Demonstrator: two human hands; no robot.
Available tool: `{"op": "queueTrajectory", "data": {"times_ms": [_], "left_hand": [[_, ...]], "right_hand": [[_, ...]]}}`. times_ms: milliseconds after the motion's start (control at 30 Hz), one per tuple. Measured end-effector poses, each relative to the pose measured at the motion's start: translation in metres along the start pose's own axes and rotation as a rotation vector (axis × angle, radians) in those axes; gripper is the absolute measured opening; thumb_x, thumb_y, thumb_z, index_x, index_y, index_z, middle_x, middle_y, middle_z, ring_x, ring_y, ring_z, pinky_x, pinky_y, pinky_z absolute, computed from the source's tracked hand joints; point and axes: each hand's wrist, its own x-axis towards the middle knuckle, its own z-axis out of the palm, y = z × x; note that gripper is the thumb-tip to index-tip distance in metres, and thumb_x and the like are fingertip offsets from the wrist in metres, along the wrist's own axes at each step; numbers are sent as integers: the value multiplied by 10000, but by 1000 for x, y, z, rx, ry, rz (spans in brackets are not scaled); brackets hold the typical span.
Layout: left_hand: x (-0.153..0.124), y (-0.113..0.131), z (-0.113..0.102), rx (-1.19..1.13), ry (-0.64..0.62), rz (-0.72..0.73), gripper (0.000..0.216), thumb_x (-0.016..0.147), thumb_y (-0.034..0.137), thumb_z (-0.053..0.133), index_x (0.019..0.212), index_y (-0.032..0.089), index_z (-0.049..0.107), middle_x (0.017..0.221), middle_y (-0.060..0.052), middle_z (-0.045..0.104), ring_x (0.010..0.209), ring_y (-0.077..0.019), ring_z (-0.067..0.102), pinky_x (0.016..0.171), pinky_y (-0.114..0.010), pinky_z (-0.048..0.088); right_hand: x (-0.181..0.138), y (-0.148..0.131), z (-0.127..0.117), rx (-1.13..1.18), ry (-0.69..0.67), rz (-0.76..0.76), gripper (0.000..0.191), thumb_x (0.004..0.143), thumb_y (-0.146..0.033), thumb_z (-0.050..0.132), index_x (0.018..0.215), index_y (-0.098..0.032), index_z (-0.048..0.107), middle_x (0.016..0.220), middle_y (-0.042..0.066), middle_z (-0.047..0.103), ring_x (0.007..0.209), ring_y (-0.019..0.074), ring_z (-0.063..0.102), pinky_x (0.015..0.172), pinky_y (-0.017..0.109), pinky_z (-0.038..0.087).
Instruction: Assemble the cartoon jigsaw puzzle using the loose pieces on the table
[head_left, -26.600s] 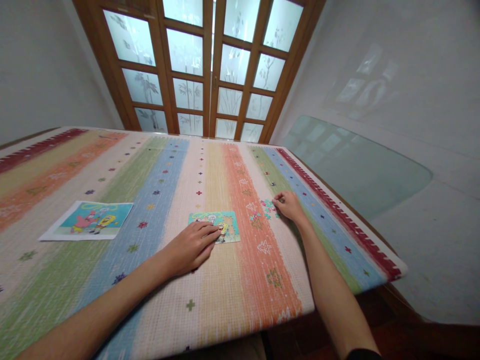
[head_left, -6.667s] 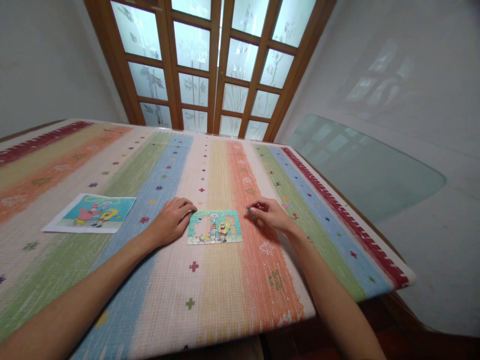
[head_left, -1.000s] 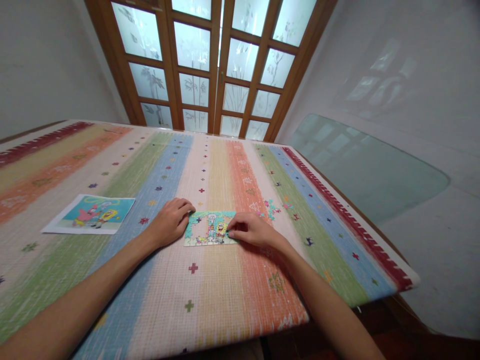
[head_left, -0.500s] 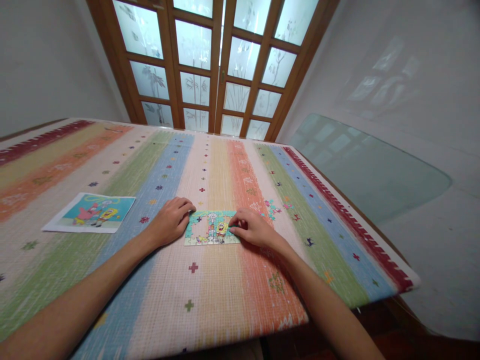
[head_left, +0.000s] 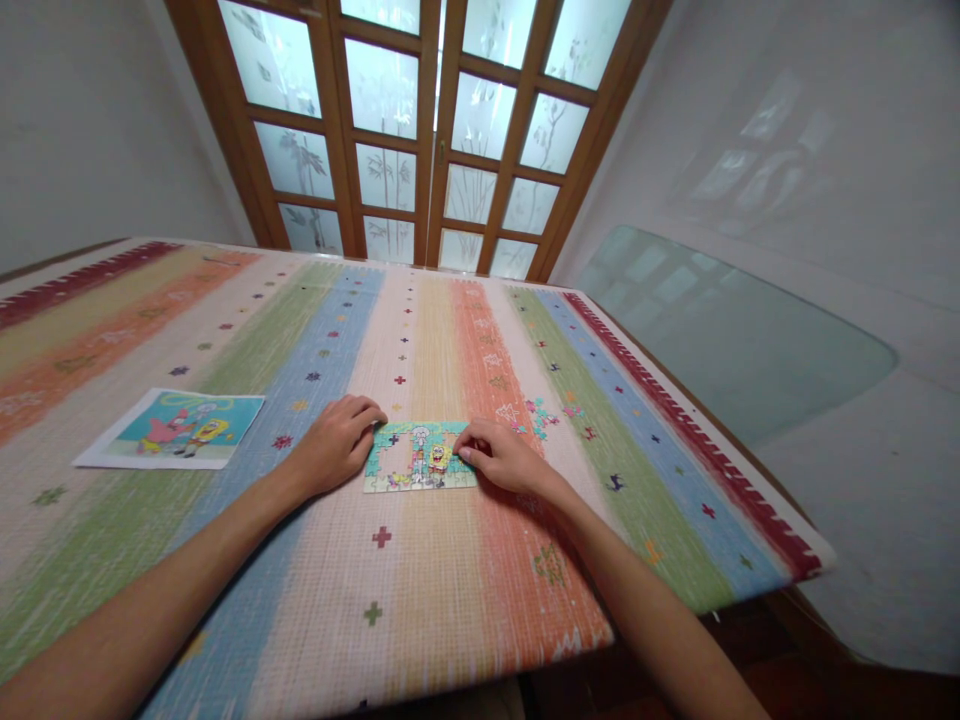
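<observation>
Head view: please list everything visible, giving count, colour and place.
puzzle: one, teal and yellow cartoon picture, partly assembled, middle of the table
loose pieces: a small cluster, teal and pink, just right of the puzzle
printed picture: one, teal with a white border, flat on the table's left part
table: one, under a cloth striped red, orange, green, blue and cream
door: one double door, brown wood with frosted panes, behind the table
glass sheet: one, pale green, against the right wall
left hand: bare, at the puzzle's left edge
right hand: bare, fingertips on the puzzle's right part
</observation>
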Motion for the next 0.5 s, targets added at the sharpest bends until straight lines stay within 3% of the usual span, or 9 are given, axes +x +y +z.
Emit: {"op": "queueTrajectory", "data": {"times_ms": [100, 167, 267, 500], "left_hand": [[0, 0, 1, -7, 1, 0, 219, 969, 156, 399, 1021, 180, 610, 1043, -98, 643, 983, -271, 588, 867, -438, 469], [0, 0, 1, -12, 2, -2, 220, 964, 153, 403, 1021, 178, 613, 1045, -99, 644, 985, -271, 587, 872, -442, 470], [0, 1, 1, -7, 7, 3, 220, 965, 152, 401, 1025, 171, 612, 1048, -101, 643, 990, -273, 585, 873, -444, 471], [0, 0, 1, 6, 7, 14, 221, 970, 145, 396, 1035, 171, 606, 1053, -99, 638, 991, -269, 584, 867, -438, 469]], "right_hand": [[1, 1, -2, 37, 17, 15, 93, 945, -148, 615, 886, -186, 676, 866, 34, 684, 804, 173, 606, 731, 293, 436], [1, 1, -1, -3, 39, 43, 63, 876, -177, 726, 859, -183, 666, 791, 14, 652, 730, 163, 574, 671, 279, 404], [0, 1, 4, -92, 74, 65, 177, 773, -140, 815, 807, -178, 646, 747, -3, 606, 699, 152, 530, 649, 273, 360], [1, 4, 8, -63, 44, 58, 93, 829, -107, 714, 825, -179, 655, 733, -13, 584, 686, 145, 504, 652, 271, 343]]}}
